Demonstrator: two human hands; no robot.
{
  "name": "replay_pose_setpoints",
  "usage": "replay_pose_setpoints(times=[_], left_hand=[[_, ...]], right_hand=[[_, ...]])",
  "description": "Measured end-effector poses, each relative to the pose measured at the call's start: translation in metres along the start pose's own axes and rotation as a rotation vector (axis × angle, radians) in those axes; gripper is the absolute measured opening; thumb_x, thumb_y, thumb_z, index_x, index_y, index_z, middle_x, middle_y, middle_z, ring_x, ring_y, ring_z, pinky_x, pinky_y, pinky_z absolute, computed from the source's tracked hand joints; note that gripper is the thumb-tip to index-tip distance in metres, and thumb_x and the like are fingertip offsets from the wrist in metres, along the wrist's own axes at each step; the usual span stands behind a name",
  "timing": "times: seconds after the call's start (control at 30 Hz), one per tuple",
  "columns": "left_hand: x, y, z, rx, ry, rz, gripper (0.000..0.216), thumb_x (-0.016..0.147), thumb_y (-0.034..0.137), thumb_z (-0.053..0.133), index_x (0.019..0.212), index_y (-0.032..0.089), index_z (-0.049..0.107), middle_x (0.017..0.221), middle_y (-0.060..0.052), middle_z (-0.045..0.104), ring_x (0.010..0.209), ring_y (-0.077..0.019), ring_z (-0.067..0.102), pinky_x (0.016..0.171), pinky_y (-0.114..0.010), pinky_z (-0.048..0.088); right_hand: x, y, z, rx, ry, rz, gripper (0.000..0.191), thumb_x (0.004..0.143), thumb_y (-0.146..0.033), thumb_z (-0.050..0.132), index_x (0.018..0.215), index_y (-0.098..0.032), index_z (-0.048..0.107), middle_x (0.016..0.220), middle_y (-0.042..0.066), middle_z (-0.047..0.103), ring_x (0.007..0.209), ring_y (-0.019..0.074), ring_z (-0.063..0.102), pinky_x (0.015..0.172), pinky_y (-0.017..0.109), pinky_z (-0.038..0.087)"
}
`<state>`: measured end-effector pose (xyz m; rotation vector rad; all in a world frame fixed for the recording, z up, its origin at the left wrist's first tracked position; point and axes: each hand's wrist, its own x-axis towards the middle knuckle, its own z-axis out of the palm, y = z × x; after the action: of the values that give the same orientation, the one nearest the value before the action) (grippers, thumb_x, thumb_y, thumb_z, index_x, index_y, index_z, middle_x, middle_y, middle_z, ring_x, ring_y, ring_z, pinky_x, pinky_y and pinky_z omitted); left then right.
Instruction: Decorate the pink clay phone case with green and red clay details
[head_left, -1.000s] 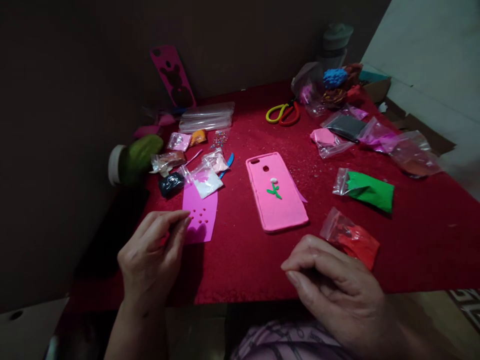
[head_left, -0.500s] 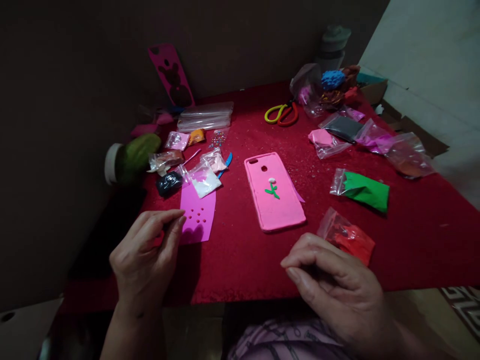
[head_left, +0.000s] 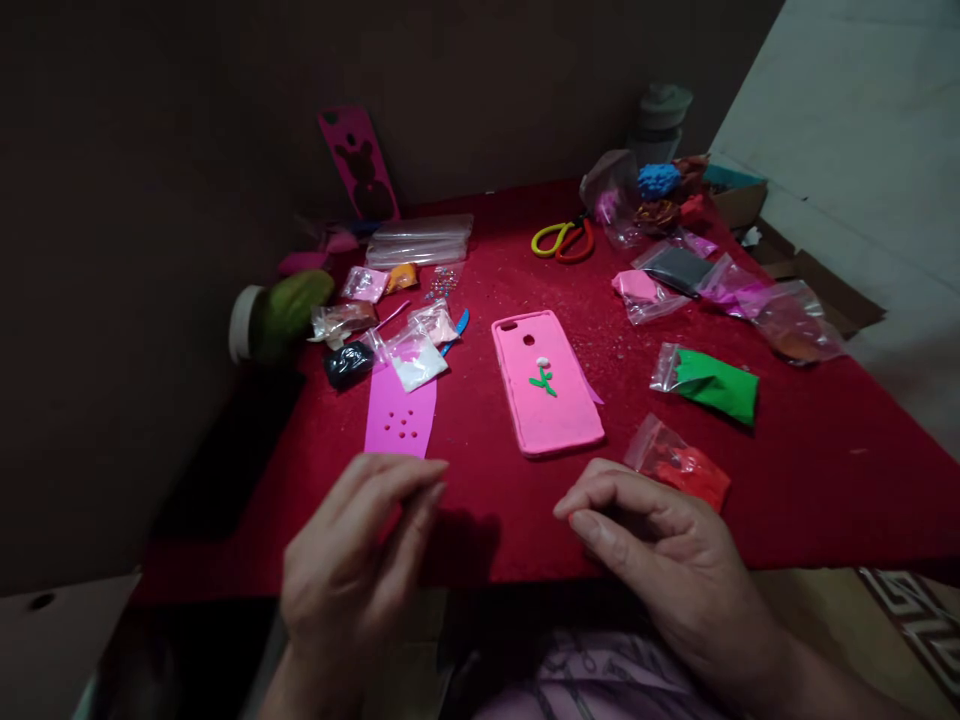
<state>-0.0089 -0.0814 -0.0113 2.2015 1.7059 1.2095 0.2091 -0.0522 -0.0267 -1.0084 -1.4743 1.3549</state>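
My left hand point(head_left: 356, 545) is over the table's front edge, with thumb and index tips brought close together. Anything between them is too small to make out. My right hand point(head_left: 660, 550) is pinched, and a tiny bit of red clay point(head_left: 572, 518) shows at its fingertips. Just beyond it lies a bag of red clay point(head_left: 690, 475). A pink phone case point(head_left: 559, 415) with a green-stemmed white flower lies between and beyond the hands. Past my left hand is a pink-purple sheet point(head_left: 379, 395) bearing several small red dots point(head_left: 403, 434).
Bags of white clay point(head_left: 420, 368) and black clay point(head_left: 349, 365) lie left; green clay point(head_left: 720, 388) lies right. Yellow-and-red-handled scissors point(head_left: 562, 240) and clear sticks point(head_left: 420, 240) are farther back. A bear-decorated case point(head_left: 360, 165) leans on the wall. A bottle point(head_left: 660, 120) stands back right.
My left hand has moved right and nearer, away from the dotted sheet and toward my right hand. My right hand keeps its pinch almost in place. The view has shifted slightly.
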Motion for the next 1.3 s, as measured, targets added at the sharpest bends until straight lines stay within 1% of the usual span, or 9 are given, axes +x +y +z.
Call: replay_pose_setpoints(times=[0.13, 0.23, 0.37, 0.43, 0.57, 0.77, 1.0, 1.2, 1.3], left_hand=[[-0.008, 0.023, 0.010, -0.190, -0.182, 0.044, 0.025, 0.089, 0.004, 0.059, 0.110, 0.017, 0.060, 0.094, -0.003, 0.061, 0.087, -0.0100, 0.059, 0.075, -0.017, 0.048], [-0.009, 0.031, 0.016, -0.261, -0.236, 0.107, 0.023, 0.089, 0.007, 0.061, 0.111, 0.014, 0.062, 0.091, -0.004, 0.059, 0.082, -0.0108, 0.058, 0.071, -0.018, 0.050], [-0.011, 0.035, 0.023, -0.275, -0.202, 0.075, 0.025, 0.090, 0.007, 0.061, 0.113, 0.015, 0.065, 0.086, -0.004, 0.055, 0.075, -0.0112, 0.058, 0.064, -0.019, 0.049], [-0.012, 0.036, 0.025, -0.284, -0.154, 0.044, 0.026, 0.089, 0.006, 0.061, 0.112, 0.018, 0.067, 0.082, -0.003, 0.052, 0.070, -0.0104, 0.055, 0.058, -0.019, 0.047], [-0.011, 0.036, 0.027, -0.354, -0.162, 0.037, 0.021, 0.088, 0.004, 0.061, 0.103, 0.017, 0.068, 0.077, -0.001, 0.048, 0.065, -0.0096, 0.051, 0.051, -0.018, 0.043], [-0.009, 0.032, 0.032, -0.334, -0.131, 0.096, 0.018, 0.088, 0.002, 0.059, 0.099, 0.016, 0.065, 0.079, -0.002, 0.049, 0.068, -0.0103, 0.050, 0.055, -0.019, 0.043], [-0.008, 0.032, 0.034, -0.300, -0.138, 0.112, 0.013, 0.091, 0.004, 0.055, 0.097, 0.015, 0.059, 0.082, -0.003, 0.050, 0.071, -0.0111, 0.050, 0.059, -0.021, 0.044], [-0.005, 0.029, 0.033, -0.509, -0.189, -0.021, 0.013, 0.091, 0.008, 0.059, 0.099, 0.018, 0.062, 0.085, -0.003, 0.054, 0.080, -0.0118, 0.055, 0.065, -0.020, 0.047], [-0.004, 0.028, 0.033, -0.554, -0.179, -0.038, 0.016, 0.091, 0.008, 0.061, 0.102, 0.019, 0.064, 0.087, -0.002, 0.056, 0.080, -0.0115, 0.057, 0.065, -0.020, 0.047]], right_hand=[[0.000, -0.003, 0.004, 0.100, -0.068, 0.088, 0.012, 0.088, -0.024, 0.060, 0.079, -0.019, 0.068, 0.072, -0.001, 0.062, 0.067, 0.0094, 0.056, 0.063, 0.018, 0.045], [-0.001, -0.004, 0.005, 0.232, -0.162, 0.206, 0.015, 0.087, -0.028, 0.062, 0.077, -0.017, 0.066, 0.072, 0.000, 0.059, 0.067, 0.0100, 0.054, 0.061, 0.020, 0.044], [-0.001, -0.002, 0.006, 0.378, -0.221, 0.330, 0.020, 0.084, -0.033, 0.067, 0.074, -0.015, 0.065, 0.071, -0.001, 0.056, 0.065, 0.0099, 0.050, 0.061, 0.022, 0.042], [0.000, -0.001, 0.005, 0.402, -0.225, 0.332, 0.020, 0.084, -0.033, 0.067, 0.074, -0.015, 0.067, 0.070, -0.001, 0.056, 0.065, 0.0101, 0.050, 0.061, 0.022, 0.042], [0.000, 0.001, 0.004, 0.407, -0.238, 0.320, 0.018, 0.085, -0.030, 0.067, 0.075, -0.015, 0.069, 0.071, -0.001, 0.056, 0.066, 0.0099, 0.050, 0.061, 0.022, 0.041], [0.000, 0.006, 0.000, 0.461, -0.273, 0.344, 0.018, 0.087, -0.031, 0.067, 0.076, -0.017, 0.072, 0.070, -0.003, 0.052, 0.062, 0.0071, 0.045, 0.056, 0.020, 0.036], [0.000, 0.006, 0.001, 0.445, -0.251, 0.412, 0.019, 0.084, -0.033, 0.070, 0.072, -0.017, 0.070, 0.068, -0.002, 0.051, 0.059, 0.0078, 0.043, 0.053, 0.021, 0.033], [0.000, 0.003, 0.001, 0.473, -0.247, 0.434, 0.024, 0.082, -0.037, 0.072, 0.070, -0.016, 0.067, 0.066, -0.002, 0.051, 0.056, 0.0068, 0.043, 0.050, 0.020, 0.030], [0.001, 0.003, 0.001, 0.474, -0.251, 0.441, 0.027, 0.082, -0.039, 0.070, 0.070, -0.016, 0.065, 0.065, -0.002, 0.052, 0.055, 0.0063, 0.041, 0.049, 0.020, 0.028]])
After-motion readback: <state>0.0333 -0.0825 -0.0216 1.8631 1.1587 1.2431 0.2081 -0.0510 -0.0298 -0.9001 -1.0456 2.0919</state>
